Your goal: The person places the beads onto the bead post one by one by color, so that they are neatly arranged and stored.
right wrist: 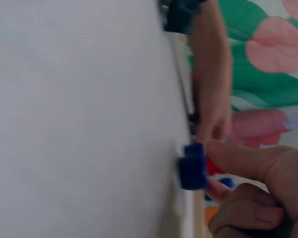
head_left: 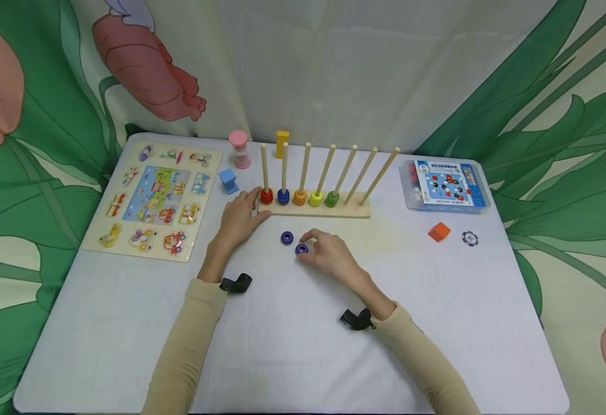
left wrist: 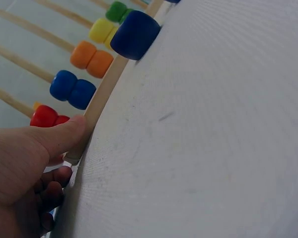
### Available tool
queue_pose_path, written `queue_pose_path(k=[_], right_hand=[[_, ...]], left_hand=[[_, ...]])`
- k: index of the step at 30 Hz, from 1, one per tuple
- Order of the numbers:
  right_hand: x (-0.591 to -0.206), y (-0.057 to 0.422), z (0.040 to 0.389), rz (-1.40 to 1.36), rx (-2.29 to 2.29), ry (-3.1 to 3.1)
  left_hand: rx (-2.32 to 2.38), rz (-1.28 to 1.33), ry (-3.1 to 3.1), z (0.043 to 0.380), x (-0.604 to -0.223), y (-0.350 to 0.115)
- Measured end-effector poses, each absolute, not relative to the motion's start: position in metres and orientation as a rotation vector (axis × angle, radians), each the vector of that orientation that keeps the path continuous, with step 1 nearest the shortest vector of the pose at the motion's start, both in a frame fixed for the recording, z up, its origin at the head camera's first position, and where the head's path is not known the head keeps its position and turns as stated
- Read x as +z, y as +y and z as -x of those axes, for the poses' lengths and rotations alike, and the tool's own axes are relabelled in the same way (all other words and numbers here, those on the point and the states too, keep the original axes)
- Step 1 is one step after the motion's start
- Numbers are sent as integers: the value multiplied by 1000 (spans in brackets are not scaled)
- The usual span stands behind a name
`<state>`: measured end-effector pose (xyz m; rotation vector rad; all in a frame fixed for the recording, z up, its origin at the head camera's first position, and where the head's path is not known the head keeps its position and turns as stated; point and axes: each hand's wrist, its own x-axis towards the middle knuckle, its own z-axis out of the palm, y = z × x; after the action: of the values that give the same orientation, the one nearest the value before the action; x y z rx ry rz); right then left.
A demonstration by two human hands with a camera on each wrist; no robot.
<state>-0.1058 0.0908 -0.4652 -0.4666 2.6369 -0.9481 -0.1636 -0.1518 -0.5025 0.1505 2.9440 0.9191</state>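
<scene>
A wooden peg stand point(head_left: 354, 210) has red, blue, orange, yellow and green beads on its left pegs; the two rightmost pegs are bare. My left hand point(head_left: 236, 218) grips the stand's left end, its thumb on the front of the base point(left wrist: 105, 89) beside the red bead point(left wrist: 43, 116). In front of the stand, my right hand point(head_left: 332, 253) pinches a dark blue bead point(head_left: 298, 249) between thumb and forefinger. Another dark blue bead point(head_left: 282, 237) lies just to its left. In the right wrist view, the blue bead point(right wrist: 192, 172) is blurred at the fingertips.
A picture puzzle board point(head_left: 206, 202) lies at left. Behind my left hand stand a blue block point(head_left: 228, 181), a pink sand timer point(head_left: 240, 151) and a yellow block point(head_left: 282, 144). At right are a plastic box point(head_left: 445, 183), an orange block point(head_left: 439, 231) and a round chip point(head_left: 470, 238).
</scene>
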Motion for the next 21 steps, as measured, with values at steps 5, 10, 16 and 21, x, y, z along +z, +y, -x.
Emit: queue_pose_path(k=[5,10,16,21], right_hand=[[-468,89,102,468,-903,2712],[-423,102,110,438,-1058,2872],[-354,132,130,323,-1302,3059],[-323,152,152,256,-1345,3171]], left_hand=[[940,-175,2939,163,-502,-152],[943,-170,2940,163,-503,-152],[928,-158,2934,162,-502,-154],[926,-158,2935,162,-502,-154]])
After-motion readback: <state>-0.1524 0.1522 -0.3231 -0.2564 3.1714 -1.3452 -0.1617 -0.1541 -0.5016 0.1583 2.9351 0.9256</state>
